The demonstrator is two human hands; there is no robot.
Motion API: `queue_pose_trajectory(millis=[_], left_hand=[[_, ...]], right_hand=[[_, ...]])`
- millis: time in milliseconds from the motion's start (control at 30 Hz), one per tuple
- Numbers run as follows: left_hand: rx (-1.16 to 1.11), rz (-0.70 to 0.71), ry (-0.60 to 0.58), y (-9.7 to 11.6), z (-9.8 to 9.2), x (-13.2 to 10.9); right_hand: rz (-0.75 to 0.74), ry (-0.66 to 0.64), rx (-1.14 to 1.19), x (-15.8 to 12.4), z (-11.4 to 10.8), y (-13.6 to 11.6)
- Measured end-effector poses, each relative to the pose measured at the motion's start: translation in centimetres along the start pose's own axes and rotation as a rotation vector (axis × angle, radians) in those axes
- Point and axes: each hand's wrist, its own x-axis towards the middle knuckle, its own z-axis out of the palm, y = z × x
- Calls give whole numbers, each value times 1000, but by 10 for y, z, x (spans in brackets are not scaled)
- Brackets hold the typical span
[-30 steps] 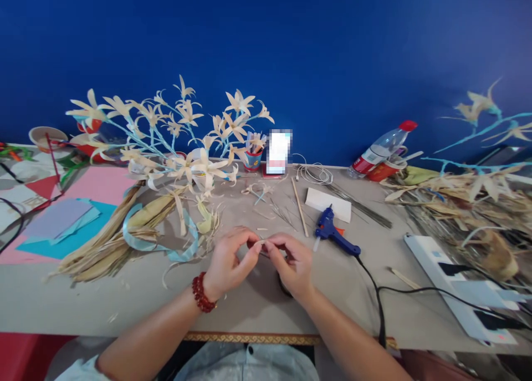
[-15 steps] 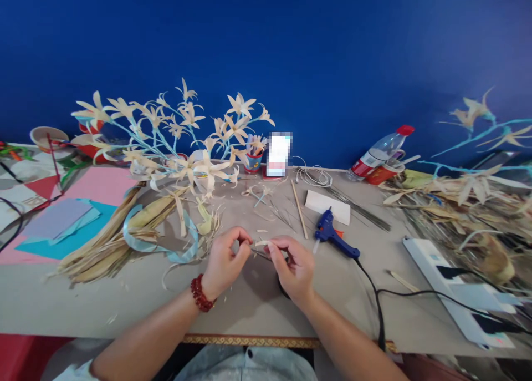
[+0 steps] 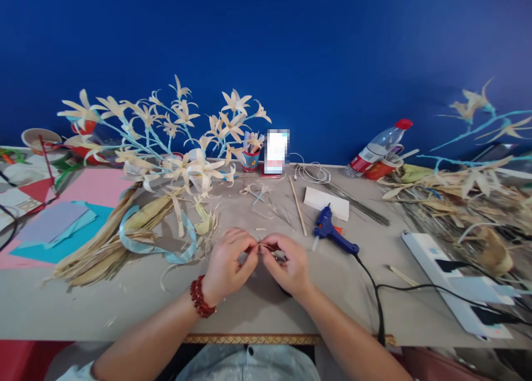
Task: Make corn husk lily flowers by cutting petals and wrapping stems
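Observation:
My left hand [image 3: 233,259], with a red bead bracelet on its wrist, is closed in a pinch over the table. My right hand [image 3: 286,262] is closed the same way, its fingertips meeting those of the left. A thin, pale strip of corn husk [image 3: 266,246] shows between the fingertips, mostly covered by them. Something dark lies under my right hand, largely hidden. Just right of that hand is a blue hot glue gun [image 3: 332,231]. Ahead lie a small pale flower piece [image 3: 258,192] and a wooden stick [image 3: 298,206].
Husk flowers on blue stems [image 3: 183,137] stand at the back left, near a husk bundle [image 3: 95,248] and blue ribbon [image 3: 123,234]. A phone [image 3: 276,151] leans at the wall. At right are a power strip [image 3: 432,270], a bottle [image 3: 376,148] and a husk pile [image 3: 474,214].
My hands have come closer together, and their fingertips now meet. The pale strip that showed between them is mostly covered. The view has shifted slightly.

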Motion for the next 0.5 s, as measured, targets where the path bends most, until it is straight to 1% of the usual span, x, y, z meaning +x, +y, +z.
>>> queue_pose_trajectory(millis=[133, 367, 433, 500], left_hand=[[-10, -8, -26, 1, -1, 0], [-52, -51, 7, -1, -1, -3], [-56, -66, 14, -1, -1, -3], [-61, -70, 3, 0, -1, -2]], right_hand=[[-25, 14, -78, 2, -1, 1], [-32, 134, -212, 3, -11, 10], [-14, 120, -165, 4, -13, 9], [-3, 40, -89, 5, -13, 5]])
